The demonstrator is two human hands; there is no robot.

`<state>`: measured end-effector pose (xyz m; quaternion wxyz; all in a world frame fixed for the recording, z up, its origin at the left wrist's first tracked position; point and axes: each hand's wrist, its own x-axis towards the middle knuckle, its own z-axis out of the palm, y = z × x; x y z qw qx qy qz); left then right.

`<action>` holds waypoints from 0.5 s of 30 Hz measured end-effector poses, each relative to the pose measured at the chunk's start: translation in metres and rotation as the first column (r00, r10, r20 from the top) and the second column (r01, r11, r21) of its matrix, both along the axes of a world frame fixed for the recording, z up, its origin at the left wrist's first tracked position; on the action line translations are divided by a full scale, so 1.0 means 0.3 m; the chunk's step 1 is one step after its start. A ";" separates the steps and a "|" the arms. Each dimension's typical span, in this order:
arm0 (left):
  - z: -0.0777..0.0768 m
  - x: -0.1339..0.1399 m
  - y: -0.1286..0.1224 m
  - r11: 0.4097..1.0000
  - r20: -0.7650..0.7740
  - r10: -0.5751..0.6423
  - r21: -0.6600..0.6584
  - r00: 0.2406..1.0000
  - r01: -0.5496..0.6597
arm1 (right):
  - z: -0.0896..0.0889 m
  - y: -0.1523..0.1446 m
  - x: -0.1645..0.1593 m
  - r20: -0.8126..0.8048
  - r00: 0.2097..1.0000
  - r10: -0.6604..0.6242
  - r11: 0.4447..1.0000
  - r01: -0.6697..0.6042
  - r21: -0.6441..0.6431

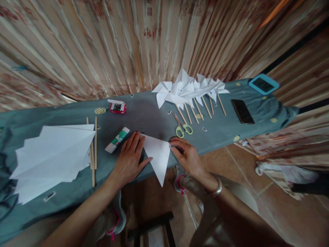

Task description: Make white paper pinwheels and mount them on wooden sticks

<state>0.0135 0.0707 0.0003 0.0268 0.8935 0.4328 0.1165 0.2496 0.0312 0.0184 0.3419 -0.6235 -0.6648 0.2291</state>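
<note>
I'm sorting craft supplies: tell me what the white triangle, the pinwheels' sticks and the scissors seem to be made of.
Triangle: matte paper or thin card, by its flat white face and crisp edges.
Sticks: probably bare wood, by their pale tan colour without visible paint.
Scissors: blades likely metal, by their greyish look; handles likely smooth plastic, by their even yellow-green colour.

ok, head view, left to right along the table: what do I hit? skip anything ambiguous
stack of white sheets → loose wooden sticks → glue stick → white paper triangle → scissors → phone → blue-framed device
</note>
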 end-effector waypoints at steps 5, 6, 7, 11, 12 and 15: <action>-0.002 0.002 -0.001 1.000 0.017 0.002 0.016 1.000 -0.003 | 0.003 0.008 -0.005 0.140 0.990 -0.016 0.998 0.009 0.055; -0.002 0.002 -0.001 1.000 0.020 0.001 0.016 1.000 -0.001 | 0.005 0.007 -0.006 0.182 0.983 -0.009 0.998 -0.002 0.062; -0.003 0.002 -0.002 1.000 0.024 0.000 0.014 1.000 0.000 | 0.006 0.008 -0.008 0.204 0.979 0.000 0.998 -0.012 0.060; -0.003 0.001 -0.001 1.000 0.050 0.003 -0.003 0.999 -0.003 | 0.006 0.025 -0.014 0.042 0.998 -0.041 0.999 0.042 -0.011; -0.003 0.001 -0.001 1.000 0.057 0.004 -0.007 0.998 -0.003 | 0.006 0.032 -0.015 -0.059 0.995 -0.076 0.996 0.072 -0.058; -0.001 0.002 -0.002 1.000 0.084 0.011 -0.021 0.996 -0.010 | 0.009 0.056 -0.019 -0.397 0.899 -0.186 0.961 0.082 -0.264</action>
